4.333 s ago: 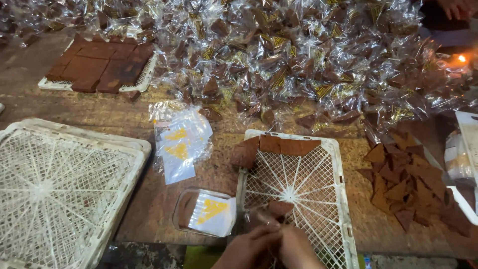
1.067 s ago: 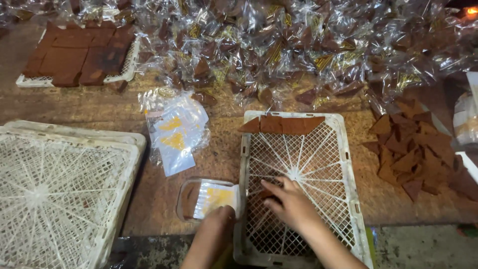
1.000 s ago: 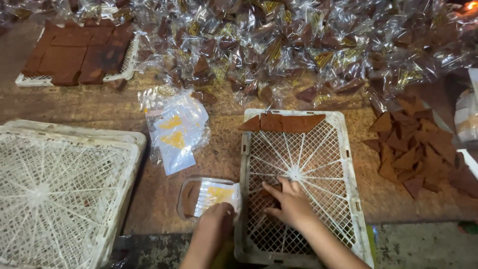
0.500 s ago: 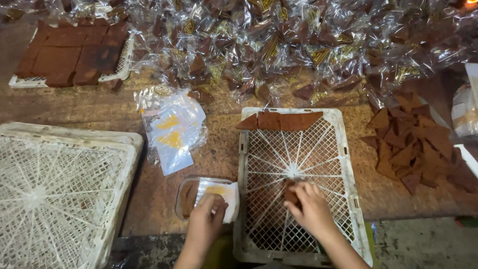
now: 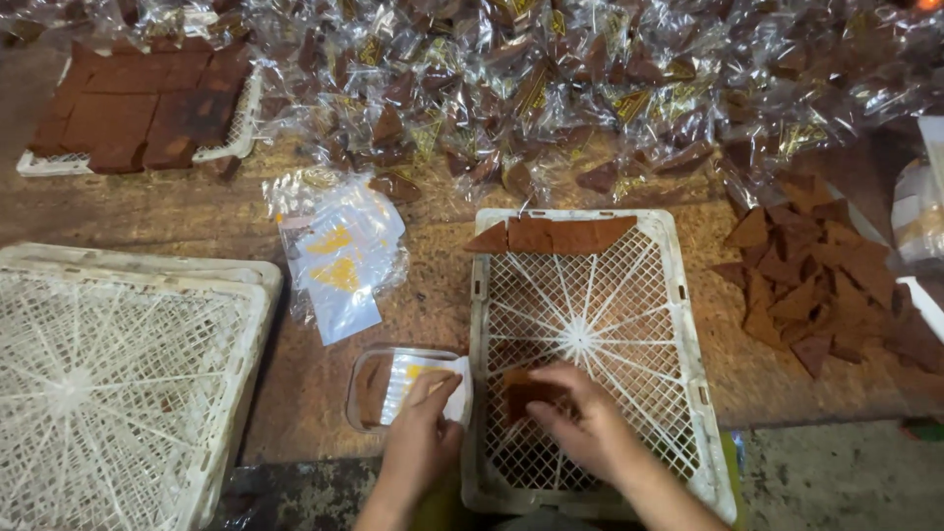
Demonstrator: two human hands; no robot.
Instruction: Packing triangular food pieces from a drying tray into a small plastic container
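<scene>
The right hand [image 5: 580,418], fingers curled, pinches a flat brown triangular slab [image 5: 531,393] lying on the white plastic lattice tray [image 5: 688,324], near its lower left; the left hand [image 5: 423,433] presses loosely bent fingertips onto the small clear plastic tub of white wrappers [image 5: 408,388] just beside, seemingly to peel one off; about four brown slabs [image 5: 551,236] line the tray's far edge; two hands, one tub.

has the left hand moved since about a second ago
Yes. The left hand has shifted forward onto the small clear tray with labels beside the white crate; earlier it sat nearer the table edge.
</scene>
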